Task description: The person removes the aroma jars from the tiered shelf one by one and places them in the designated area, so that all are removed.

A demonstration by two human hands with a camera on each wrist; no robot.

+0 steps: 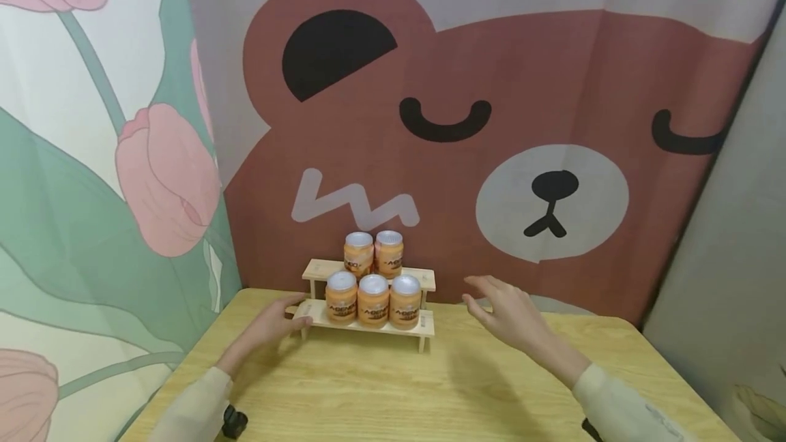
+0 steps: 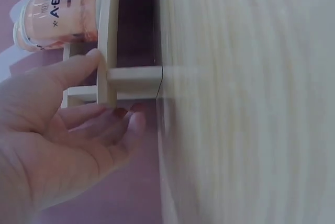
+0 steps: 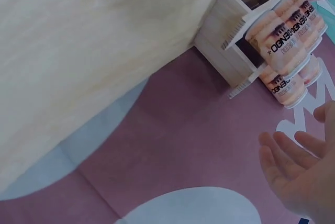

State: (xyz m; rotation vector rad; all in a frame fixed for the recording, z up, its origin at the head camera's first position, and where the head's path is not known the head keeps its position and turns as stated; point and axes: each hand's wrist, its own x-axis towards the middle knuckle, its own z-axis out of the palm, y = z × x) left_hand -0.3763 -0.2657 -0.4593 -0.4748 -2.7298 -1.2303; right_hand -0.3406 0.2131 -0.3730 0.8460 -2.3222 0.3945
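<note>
A two-step wooden stand (image 1: 425, 329) carries orange cans with silver lids. Three cans (image 1: 373, 302) line the lower step, and two more cans (image 1: 389, 256) stand on the upper one. At the left end of the lower step, my left hand (image 1: 275, 326) grips the board. The left wrist view shows the thumb (image 2: 78, 68) on the board's top face, while the other fingers curl below its end. My right hand (image 1: 514, 312) is in the air to the right of the stand, its fingers relaxed and holding nothing.
The stand is near the back edge of a light wood table (image 1: 381, 394). Behind it hangs a curtain with a brown bear (image 1: 552, 87); a tulip-print curtain (image 1: 166, 183) borders the left side. A pale surface (image 1: 731, 244) rises at the right.
</note>
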